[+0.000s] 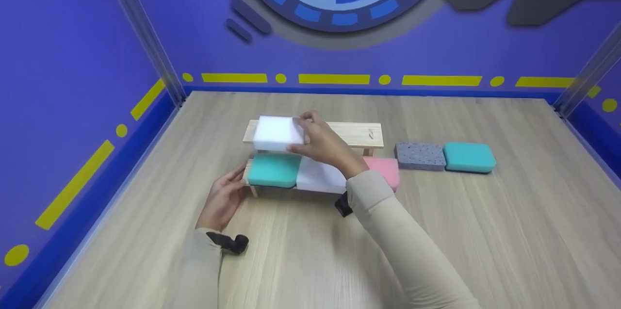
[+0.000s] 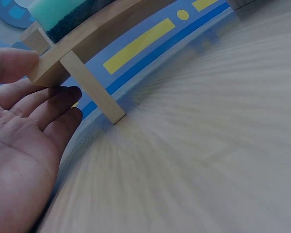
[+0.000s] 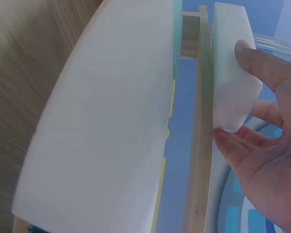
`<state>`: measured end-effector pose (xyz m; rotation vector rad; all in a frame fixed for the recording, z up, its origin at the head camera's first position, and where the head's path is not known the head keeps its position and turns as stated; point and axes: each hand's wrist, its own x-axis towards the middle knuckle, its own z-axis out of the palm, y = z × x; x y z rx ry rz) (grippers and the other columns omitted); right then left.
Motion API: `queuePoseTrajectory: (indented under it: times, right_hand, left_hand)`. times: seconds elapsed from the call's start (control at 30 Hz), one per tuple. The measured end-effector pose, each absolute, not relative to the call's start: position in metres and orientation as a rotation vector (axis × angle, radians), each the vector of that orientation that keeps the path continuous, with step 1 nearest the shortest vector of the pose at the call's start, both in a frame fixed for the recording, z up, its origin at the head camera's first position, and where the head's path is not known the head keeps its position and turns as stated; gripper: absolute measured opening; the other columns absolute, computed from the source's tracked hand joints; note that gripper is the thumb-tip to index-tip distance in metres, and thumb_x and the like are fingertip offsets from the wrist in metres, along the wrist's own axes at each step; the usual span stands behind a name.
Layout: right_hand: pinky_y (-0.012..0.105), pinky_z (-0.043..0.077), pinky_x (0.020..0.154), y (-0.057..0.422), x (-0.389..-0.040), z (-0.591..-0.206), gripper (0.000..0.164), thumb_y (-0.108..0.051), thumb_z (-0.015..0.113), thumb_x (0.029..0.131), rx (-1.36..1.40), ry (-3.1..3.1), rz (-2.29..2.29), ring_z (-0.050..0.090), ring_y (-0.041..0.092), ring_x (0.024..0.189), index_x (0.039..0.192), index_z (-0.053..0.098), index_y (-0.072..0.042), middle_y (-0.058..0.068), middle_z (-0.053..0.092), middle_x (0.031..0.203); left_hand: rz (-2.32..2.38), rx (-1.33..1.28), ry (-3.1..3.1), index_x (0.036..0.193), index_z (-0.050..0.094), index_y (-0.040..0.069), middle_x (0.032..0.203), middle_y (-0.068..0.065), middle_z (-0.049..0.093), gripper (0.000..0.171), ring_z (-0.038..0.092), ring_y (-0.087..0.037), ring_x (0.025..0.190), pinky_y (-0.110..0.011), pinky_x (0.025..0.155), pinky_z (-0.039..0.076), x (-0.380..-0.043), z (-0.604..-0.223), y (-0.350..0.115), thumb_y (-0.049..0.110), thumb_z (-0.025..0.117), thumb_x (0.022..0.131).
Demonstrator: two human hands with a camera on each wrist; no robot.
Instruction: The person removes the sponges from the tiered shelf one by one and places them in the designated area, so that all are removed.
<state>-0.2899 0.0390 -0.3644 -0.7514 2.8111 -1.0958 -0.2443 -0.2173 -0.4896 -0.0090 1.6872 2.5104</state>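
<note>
A small two-tier wooden rack (image 1: 347, 133) stands mid-table. My right hand (image 1: 322, 141) grips a white sponge block (image 1: 276, 132) by its right end, thumb on one side and fingers on the other. In the right wrist view that block (image 3: 230, 73) lies against the upper board (image 3: 200, 145), at the left part of the tier. On the lower tier are a teal sponge (image 1: 274, 170), another white block (image 1: 320, 174) and a pink sponge (image 1: 385, 170), partly covered by my right arm. My left hand (image 1: 223, 197) holds the lower tier's left end, thumb above and fingers below the wood (image 2: 51, 68).
Right of the rack, a grey speckled sponge (image 1: 420, 156) and a second teal sponge (image 1: 469, 157) lie side by side on the table (image 1: 533, 231). Blue printed panels (image 1: 339, 61) border the table at the back and sides.
</note>
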Motion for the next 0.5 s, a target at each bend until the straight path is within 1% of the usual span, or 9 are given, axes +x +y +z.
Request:
queuePoseTrajectory:
  times: [0.13,0.23,0.3,0.4,0.47,0.5]
  right_hand:
    - [0.036,0.045,0.102,0.044,-0.289,-0.362,0.068,-0.027,0.073,0.085,-0.773,2.819,-1.077,0.049,0.026,0.118,0.142,0.044,-0.003,0.014,0.040,0.141]
    - [0.037,0.045,0.103,0.047,-0.288,-0.360,0.068,-0.028,0.073,0.085,-0.770,2.828,-1.061,0.049,0.026,0.118,0.142,0.045,-0.003,0.014,0.041,0.141]
    - [0.037,0.045,0.104,0.050,-0.286,-0.357,0.068,-0.029,0.072,0.085,-0.756,2.831,-1.056,0.049,0.027,0.119,0.142,0.045,-0.004,0.014,0.040,0.142]
    - [0.038,0.042,0.107,0.055,-0.285,-0.352,0.069,-0.030,0.072,0.086,-0.734,2.822,-1.062,0.048,0.027,0.122,0.144,0.043,-0.005,0.012,0.038,0.145]
    - [0.038,0.041,0.108,0.059,-0.283,-0.349,0.070,-0.030,0.071,0.086,-0.722,2.813,-1.067,0.048,0.026,0.123,0.145,0.042,-0.005,0.011,0.037,0.146]
    - [0.038,0.041,0.109,0.061,-0.283,-0.348,0.070,-0.030,0.071,0.086,-0.719,2.809,-1.071,0.049,0.026,0.123,0.145,0.042,-0.006,0.010,0.037,0.146]
  left_hand:
    - [2.520,-0.010,1.684,0.145,0.029,-0.010,0.154,-0.023,0.029,0.056,0.051,-0.009,0.123,-0.024,0.103,0.042,-0.245,-0.490,-0.217,-0.009,0.045,0.091]
    - [2.514,-0.003,1.693,0.146,0.028,-0.010,0.154,-0.023,0.028,0.057,0.044,-0.017,0.132,-0.027,0.107,0.039,-0.245,-0.489,-0.217,-0.009,0.044,0.091]
    - [2.503,0.009,1.696,0.146,0.026,-0.010,0.155,-0.023,0.026,0.057,0.035,-0.022,0.139,-0.031,0.114,0.032,-0.244,-0.489,-0.218,-0.009,0.043,0.091]
    - [2.489,0.032,1.693,0.147,0.023,-0.010,0.156,-0.022,0.024,0.058,0.024,-0.028,0.145,-0.038,0.119,0.022,-0.243,-0.489,-0.218,-0.008,0.041,0.093]
    - [2.489,0.033,1.677,0.148,0.022,-0.009,0.157,-0.022,0.023,0.058,0.021,-0.029,0.146,-0.040,0.120,0.018,-0.243,-0.489,-0.218,-0.007,0.040,0.093]
    - [2.490,0.036,1.674,0.148,0.022,-0.009,0.157,-0.022,0.023,0.058,0.022,-0.029,0.146,-0.040,0.120,0.018,-0.243,-0.489,-0.218,-0.007,0.040,0.093]
